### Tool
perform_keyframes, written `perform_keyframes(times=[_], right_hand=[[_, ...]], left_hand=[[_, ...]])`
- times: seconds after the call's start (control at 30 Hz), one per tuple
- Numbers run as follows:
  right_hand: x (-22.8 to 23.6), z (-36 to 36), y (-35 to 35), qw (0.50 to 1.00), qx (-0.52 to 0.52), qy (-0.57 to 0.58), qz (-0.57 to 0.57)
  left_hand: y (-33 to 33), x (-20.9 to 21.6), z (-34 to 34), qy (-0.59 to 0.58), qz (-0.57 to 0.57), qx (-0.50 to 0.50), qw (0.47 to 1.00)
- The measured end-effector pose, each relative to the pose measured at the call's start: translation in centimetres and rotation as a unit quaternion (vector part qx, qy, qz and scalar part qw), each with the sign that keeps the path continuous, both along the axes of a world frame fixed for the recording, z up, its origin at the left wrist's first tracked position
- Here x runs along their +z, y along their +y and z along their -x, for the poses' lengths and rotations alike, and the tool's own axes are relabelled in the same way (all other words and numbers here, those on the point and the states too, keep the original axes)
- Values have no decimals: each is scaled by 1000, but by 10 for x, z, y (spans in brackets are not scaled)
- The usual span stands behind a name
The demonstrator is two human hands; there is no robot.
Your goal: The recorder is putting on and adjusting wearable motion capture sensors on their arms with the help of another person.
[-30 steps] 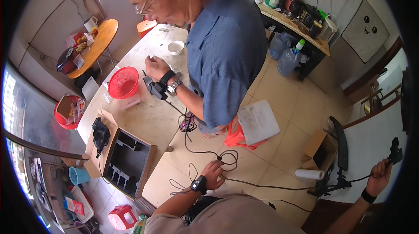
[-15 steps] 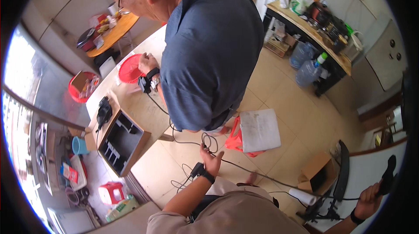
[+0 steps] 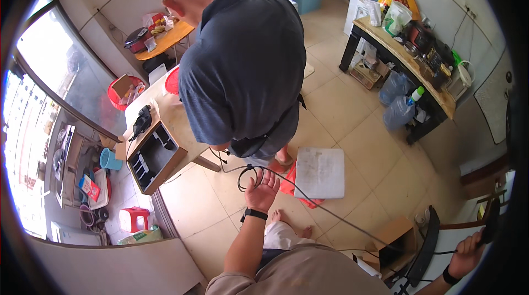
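Note:
My left hand (image 3: pixel 262 191) is stretched forward, palm up and fingers extended. A small loop of black cable (image 3: pixel 241 179) lies against its fingers. From there the cable runs to the lower right, toward my right hand (image 3: pixel 466 255), and another stretch leads toward the person in a dark blue shirt (image 3: pixel 248 69). My right hand is closed around a black object (image 3: pixel 490 222) at the right rim; its kind is hard to make out. The person stands ahead with their back to me, and their hands are mostly hidden by the body.
A table at left holds a black foam-lined case (image 3: pixel 157 157) and a black strapped device (image 3: pixel 142 121). A stool with a white pad (image 3: pixel 319 172) stands ahead. At right are a cluttered wooden bench (image 3: pixel 408 61), water jugs (image 3: pixel 398 113) and a cardboard box (image 3: pixel 399 240).
My left hand has moved forward and turned palm up, its fingers opening out. The person has straightened and shifted, hiding their hand and most of the red basin. My right hand still grips the black object.

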State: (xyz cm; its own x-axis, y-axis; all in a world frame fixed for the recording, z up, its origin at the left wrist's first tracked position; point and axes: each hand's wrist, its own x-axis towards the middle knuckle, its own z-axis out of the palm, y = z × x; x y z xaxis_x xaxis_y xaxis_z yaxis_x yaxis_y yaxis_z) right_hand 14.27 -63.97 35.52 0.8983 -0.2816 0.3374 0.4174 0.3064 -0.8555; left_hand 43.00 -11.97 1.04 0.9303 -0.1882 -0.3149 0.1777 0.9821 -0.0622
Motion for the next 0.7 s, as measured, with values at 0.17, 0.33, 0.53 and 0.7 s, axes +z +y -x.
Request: perform_keyframes(times=[0.17, 0.33, 0.53, 0.7], right_hand=[[2, -21, 1, 998, -27, 1, -55], [3, -45, 9, 981, -125, 36, -147], [-4, -83, -27, 992, -47, 38, -108], [-22, -151, -77, 980, -97, 41, -171]], left_hand=[[-26, -6, -18, -102, -45, 2, 994], [-52, 39, -52, 57, -62, 26, 996], [12, -2, -80, 135, -3, 130, 982], [29, 5, -86, 217, -33, 211, 953]])
